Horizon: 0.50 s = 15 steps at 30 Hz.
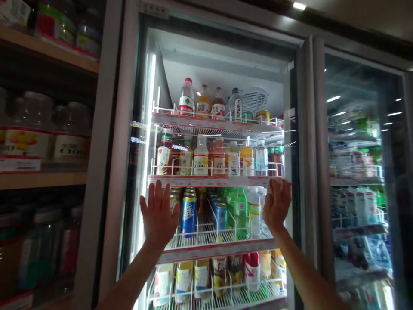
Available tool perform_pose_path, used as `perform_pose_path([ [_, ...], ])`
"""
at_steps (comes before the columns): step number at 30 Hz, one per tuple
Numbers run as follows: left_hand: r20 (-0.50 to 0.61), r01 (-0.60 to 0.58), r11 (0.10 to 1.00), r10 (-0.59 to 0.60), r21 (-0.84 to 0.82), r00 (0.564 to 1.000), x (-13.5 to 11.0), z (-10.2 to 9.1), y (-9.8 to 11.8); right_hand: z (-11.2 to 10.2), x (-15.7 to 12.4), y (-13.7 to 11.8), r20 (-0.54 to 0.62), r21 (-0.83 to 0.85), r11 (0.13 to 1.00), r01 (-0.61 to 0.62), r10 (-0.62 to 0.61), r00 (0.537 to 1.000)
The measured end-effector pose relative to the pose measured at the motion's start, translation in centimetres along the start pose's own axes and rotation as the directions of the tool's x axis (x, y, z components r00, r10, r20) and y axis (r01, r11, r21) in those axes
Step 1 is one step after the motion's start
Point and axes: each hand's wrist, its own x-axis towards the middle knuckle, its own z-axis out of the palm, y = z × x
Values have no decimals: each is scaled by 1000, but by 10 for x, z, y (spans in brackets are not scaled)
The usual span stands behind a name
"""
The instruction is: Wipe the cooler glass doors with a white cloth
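Hands (159, 215) (276, 203) open against glass cooler door (118, 142)

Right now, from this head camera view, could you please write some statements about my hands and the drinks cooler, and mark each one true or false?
1. The left hand grips a bottle. False: it holds nothing; its fingers are spread and it is raised against the glass door.
2. A blue can stands behind the glass, close to the left hand. True.
3. The right hand is level with the top shelf. False: it is at the front edge of the second shelf.
4. Wooden shelves with labelled jars stand to the left of the cooler. True.
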Motion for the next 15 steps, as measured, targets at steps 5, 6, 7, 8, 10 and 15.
perform_pose_path([
  [5, -9, 18, 1000, -18, 6, 1000, -1, 1, 1, 25, 34, -44, -43, -10, 997, -77, 76, 996],
  [6, -12, 17, 1000, -17, 7, 1000, -1, 0, 1, 28, 30, -64, 14, 5, 999, -37, 37, 999],
  [7, -16, 16, 1000, -16, 8, 1000, 0, 0, 2, 30, 22, -85, 84, 24, 999, 23, -25, 996],
  [8, -19, 15, 1000, -15, 11, 1000, 0, -1, 2, 29, 10, -105, 151, 58, 993, 101, -109, 983],
  [10, -22, 13, 1000, -12, 17, 1000, 1, -2, 3, 24, -11, -129, 287, 179, 928, 326, -367, 885],
  [15, -26, 14, 999, -14, 35, 1000, 1, -1, 3, 5, 4, -57, 211, 17, 987, 162, -162, 964],
])
